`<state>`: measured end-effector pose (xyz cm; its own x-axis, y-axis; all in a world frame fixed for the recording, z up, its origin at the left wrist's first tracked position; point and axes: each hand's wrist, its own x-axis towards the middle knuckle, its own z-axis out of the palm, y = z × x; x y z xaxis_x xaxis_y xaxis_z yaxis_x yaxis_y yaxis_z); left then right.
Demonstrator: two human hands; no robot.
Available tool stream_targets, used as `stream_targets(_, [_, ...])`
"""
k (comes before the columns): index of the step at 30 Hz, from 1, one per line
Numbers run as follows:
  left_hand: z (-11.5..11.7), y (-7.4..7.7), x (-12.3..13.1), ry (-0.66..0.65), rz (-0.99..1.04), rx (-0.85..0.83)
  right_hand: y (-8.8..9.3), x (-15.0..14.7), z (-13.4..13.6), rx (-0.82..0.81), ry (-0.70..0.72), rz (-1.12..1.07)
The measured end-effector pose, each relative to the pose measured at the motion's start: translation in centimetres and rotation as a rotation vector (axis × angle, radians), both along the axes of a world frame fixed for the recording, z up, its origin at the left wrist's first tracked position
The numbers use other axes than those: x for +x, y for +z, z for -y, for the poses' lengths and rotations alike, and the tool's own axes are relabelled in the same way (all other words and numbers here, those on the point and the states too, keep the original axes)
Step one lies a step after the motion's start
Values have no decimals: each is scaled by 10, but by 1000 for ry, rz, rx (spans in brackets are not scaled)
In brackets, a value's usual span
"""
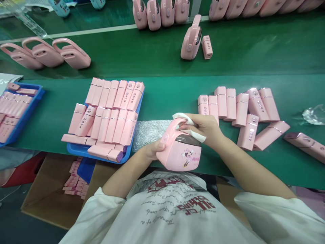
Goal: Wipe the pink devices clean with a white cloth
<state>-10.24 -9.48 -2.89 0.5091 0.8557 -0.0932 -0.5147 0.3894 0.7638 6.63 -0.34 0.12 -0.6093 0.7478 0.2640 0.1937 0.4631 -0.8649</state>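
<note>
A pink handled device (182, 152) with a dark window and a cartoon mouse print is held tilted in front of my chest. My left hand (154, 149) is closed on its left side, the thumb pressing near the base of the handle. Between the fingers of my right hand (203, 127) is a folded white cloth (194, 135), which lies around the handle. Part of the handle is hidden by the cloth and fingers. Just behind the device, a sheet of bubble wrap (151, 132) lies on the green table (167, 96).
To the left stands a blue tray (128, 152) stacked with small pink oblong units, with another blue tray (38, 98) beyond. Loose pink units (241, 108) lie at right. More handled devices (73, 56) line the back ledge. A cardboard box (43, 200) sits below the table's edge.
</note>
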Motion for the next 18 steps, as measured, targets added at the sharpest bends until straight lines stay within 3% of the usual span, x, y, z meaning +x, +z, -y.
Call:
stream_targets(4, [-3, -1, 2, -166, -68, 58, 0, -4, -2, 24, 182, -18])
stream_targets(6, [-4, 0, 2, -160, -102, 102, 1, -1, -6, -17, 235, -9])
stream_targets(9, [-3, 4, -2, 6, -114, 250, -1, 7, -10, -179, 210, -17])
stream_targets(13, [-4, -2, -9, 339, -243, 580, -8, 10, -9, -416, 1, -289])
stream_targets(16, [-4, -11, -9, 599, -429, 694, -12, 3, -1, -428, -89, -382])
stream_targets(18, [-3, -15, -7, 658, -496, 700, -11, -2, 7, -358, -31, -326])
